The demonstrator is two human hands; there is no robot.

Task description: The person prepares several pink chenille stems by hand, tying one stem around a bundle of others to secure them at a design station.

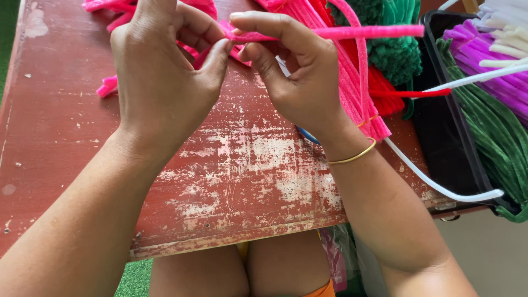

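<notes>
Head view: pink pipe cleaner held level above the far part of the table, its near end pinched between both hands, its free length running out to the right. Step in hand, as I judge: bending or twisting that end. Next move calls for a firm pinch at the bend. Stem is fuzzy, bright pink, straight past the fingers. Left hand closed on the end, thumb pressing. Right hand clamps the stem between thumb and forefinger. Beyond: pink bundle, red stem, black tray with green and purple stems, worn red table.
</notes>
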